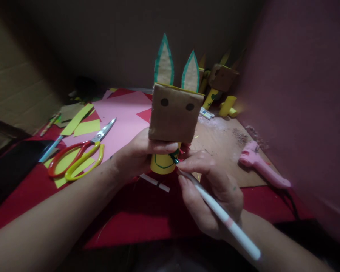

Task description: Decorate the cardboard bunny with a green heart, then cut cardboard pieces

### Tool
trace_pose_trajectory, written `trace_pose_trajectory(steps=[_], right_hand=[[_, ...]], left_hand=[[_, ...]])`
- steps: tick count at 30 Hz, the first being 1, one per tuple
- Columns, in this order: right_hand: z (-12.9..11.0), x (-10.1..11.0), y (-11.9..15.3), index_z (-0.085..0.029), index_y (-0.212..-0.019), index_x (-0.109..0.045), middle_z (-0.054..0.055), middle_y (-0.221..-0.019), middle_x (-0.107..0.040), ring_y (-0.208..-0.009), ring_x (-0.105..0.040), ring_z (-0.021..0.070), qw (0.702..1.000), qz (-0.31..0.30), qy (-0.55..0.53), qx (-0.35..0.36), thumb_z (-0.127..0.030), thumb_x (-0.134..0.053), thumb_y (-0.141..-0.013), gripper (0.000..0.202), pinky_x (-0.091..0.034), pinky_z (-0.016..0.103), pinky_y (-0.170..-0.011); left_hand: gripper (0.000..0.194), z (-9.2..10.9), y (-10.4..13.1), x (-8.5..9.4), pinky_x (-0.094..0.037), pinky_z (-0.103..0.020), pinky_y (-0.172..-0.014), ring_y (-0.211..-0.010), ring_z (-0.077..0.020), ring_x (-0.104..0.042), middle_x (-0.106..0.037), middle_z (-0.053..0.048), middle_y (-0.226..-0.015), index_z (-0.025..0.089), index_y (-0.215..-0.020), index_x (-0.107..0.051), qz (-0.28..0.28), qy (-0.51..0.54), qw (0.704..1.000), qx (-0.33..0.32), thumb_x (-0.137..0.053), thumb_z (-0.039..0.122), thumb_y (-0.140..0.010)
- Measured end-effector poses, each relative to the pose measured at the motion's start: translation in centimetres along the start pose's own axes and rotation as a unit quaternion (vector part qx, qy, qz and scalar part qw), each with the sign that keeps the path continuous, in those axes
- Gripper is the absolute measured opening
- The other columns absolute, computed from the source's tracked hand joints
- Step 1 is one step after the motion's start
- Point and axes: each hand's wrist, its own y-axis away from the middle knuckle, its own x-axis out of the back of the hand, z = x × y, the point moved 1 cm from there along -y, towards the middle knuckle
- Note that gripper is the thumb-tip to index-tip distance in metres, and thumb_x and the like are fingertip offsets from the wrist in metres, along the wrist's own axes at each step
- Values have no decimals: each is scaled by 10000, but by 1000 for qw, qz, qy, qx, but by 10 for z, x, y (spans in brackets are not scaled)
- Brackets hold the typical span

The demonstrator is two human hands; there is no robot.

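A cardboard animal figure (175, 117) stands upright in my left hand (143, 149), whose fingers wrap round its yellow tube body below the boxy head. The head has two dark round eyes and two pointed ears edged in teal. Green lines curve over the yellow tube (161, 166). My right hand (212, 189) pinches a white marker pen (215, 206), its dark green tip touching or very near the tube. Part of the tube is hidden by my left thumb and the head.
Scissors (82, 155) with red and yellow handles lie left on pink paper (124, 113) and yellow scraps. At right, a pink glue gun (262, 166) rests by a cardboard sheet (223, 151). Another cardboard figure (222, 77) stands behind, near yellow rolls (227, 105). A white pen cap lies in front.
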Motion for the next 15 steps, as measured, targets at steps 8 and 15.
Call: trace_pose_trajectory(steps=[8, 15], right_hand=[[-1, 1, 0, -189, -1027, -620, 63, -854, -645, -828, -629, 200, 1000, 12, 5, -16, -33, -565, -816, 268, -521, 383, -751], [-1, 1, 1, -190, -1025, -622, 71, -882, -646, -877, -631, 203, 1000, 23, 5, -19, -32, -571, -822, 262, -524, 394, -798]], left_hand=[[111, 0, -1, 0, -539, -280, -699, -719, -189, -665, -712, -30, -752, 162, -772, -745, 10, -21, 1000, 0, -770, 207, -674], [90, 0, -2, 0, -543, -298, -738, -746, -201, -680, -725, -33, -761, 163, -775, -753, 1, -24, 1000, -8, -752, 198, -691]])
